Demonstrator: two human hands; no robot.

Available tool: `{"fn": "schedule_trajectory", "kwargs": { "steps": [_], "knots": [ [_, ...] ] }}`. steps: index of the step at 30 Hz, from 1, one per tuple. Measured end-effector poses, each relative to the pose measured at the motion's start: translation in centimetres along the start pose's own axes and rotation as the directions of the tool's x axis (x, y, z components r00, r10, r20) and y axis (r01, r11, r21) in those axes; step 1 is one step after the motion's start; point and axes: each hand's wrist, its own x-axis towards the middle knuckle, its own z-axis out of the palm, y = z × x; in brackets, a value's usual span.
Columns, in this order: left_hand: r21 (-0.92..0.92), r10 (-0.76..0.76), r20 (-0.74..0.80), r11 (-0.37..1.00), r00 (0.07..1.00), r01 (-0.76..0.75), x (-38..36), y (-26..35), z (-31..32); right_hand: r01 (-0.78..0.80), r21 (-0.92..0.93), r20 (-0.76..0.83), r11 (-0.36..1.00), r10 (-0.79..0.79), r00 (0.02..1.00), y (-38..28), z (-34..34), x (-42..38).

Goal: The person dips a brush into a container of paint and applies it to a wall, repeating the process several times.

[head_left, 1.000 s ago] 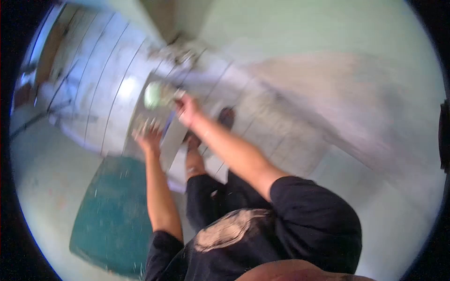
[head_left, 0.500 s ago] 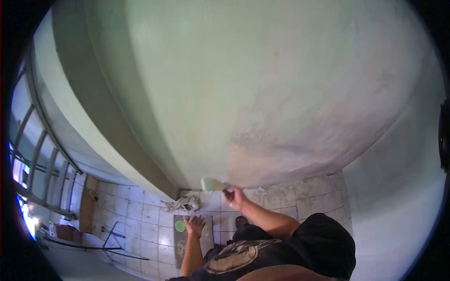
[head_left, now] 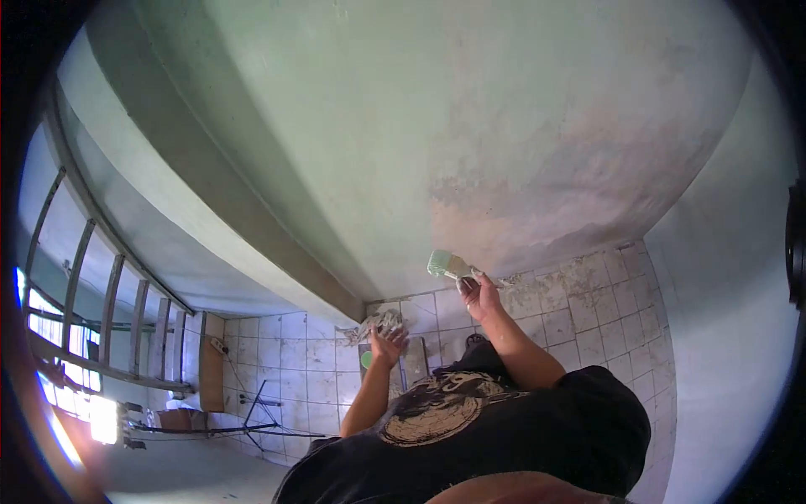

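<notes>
Closed around the handle of a wide paintbrush (head_left: 445, 264) is my right hand (head_left: 480, 298), raised in front of the lower wall. Pale green paint coats the brush's bristles, which point left. The wall (head_left: 353, 151) is light green at the left, with pinkish and grey patches lower right. My left hand (head_left: 389, 345) has its fingers spread and holds nothing. Just below and left of it, a green round container (head_left: 366, 359) shows on a grey board on the floor.
A crumpled cloth (head_left: 382, 323) lies by the base of the pillar (head_left: 227, 235). On the left are a wooden ladder (head_left: 112, 294), a lit lamp (head_left: 104, 420) and a black stand (head_left: 256, 420). Tiled floor (head_left: 285, 353) runs along the wall, with rough residue near its foot.
My right hand has risen and moved right with the brush. My left hand also appears higher and further right. The view has shifted, showing more of the ladder and the lamp.
</notes>
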Motion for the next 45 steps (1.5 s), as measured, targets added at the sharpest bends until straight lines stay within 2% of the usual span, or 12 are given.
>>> {"fn": "schedule_trajectory", "kwargs": {
  "steps": [2, 4, 5, 6, 12, 14, 23, 27, 30, 33, 38, 45],
  "knots": [
    [0.023, -0.026, 0.094, 0.999, 0.995, 0.024, -0.2, -0.6, -1.1, 0.009, -0.018, -0.040, 1.000, -0.010, 0.999, -0.5, 0.6, -0.9],
    [-0.093, -0.136, -0.039, 0.987, 0.990, 0.132, -0.7, -0.9, -1.8, 0.030, -0.018, -0.097, 0.999, -0.032, 0.995, -0.1, 1.5, -1.3],
    [-0.145, -0.143, 0.138, 0.976, 0.980, 0.163, -0.2, -1.0, -3.3, 0.066, -0.045, -0.101, 0.997, -0.070, 0.992, 0.0, 2.3, -1.5],
    [-0.168, -0.156, 0.140, 0.969, 0.978, 0.179, 0.3, -1.2, -4.5, 0.101, -0.077, -0.098, 0.992, -0.108, 0.989, 0.2, 3.4, -1.6],
    [-0.194, -0.105, 0.064, 0.974, 0.992, 0.115, -0.4, 0.5, -5.3, 0.087, -0.165, -0.104, 0.982, -0.105, 0.989, 1.6, 6.9, 0.4],
    [-0.158, -0.054, -0.008, 0.986, 0.998, 0.052, -2.6, 0.7, -4.1, 0.130, -0.104, -0.006, 0.986, -0.132, 0.991, 1.5, 7.1, 1.0],
    [-0.249, 0.090, 0.024, 0.965, 0.996, -0.081, 1.7, -2.5, -5.3, 0.039, -0.075, 0.105, 0.996, -0.031, 0.994, -0.8, 4.7, 2.5],
    [-0.304, 0.138, -0.009, 0.943, 0.990, -0.134, 3.9, -4.0, -1.8, -0.069, -0.072, 0.199, 0.995, 0.082, 0.977, -3.3, 2.1, 4.0],
    [-0.281, 0.069, 0.040, 0.958, 0.997, -0.055, 4.4, -6.6, 5.6, -0.128, -0.075, 0.140, 0.989, 0.138, 0.980, -8.6, 0.9, 5.6],
    [-0.260, 0.113, -0.019, 0.959, 0.993, -0.114, 3.4, -7.6, 12.6, -0.196, -0.106, 0.163, 0.975, 0.212, 0.964, -12.1, -1.2, 7.9],
    [-0.222, 0.142, -0.020, 0.964, 0.990, -0.143, 3.9, -8.5, 14.1, -0.320, -0.147, 0.145, 0.936, 0.340, 0.929, -13.2, -4.1, 8.8],
    [-0.147, 0.170, -0.006, 0.975, 0.985, -0.169, 5.3, -7.5, 13.6, -0.319, -0.140, 0.089, 0.937, 0.333, 0.939, -13.3, -3.9, 9.8]
  ]
}}
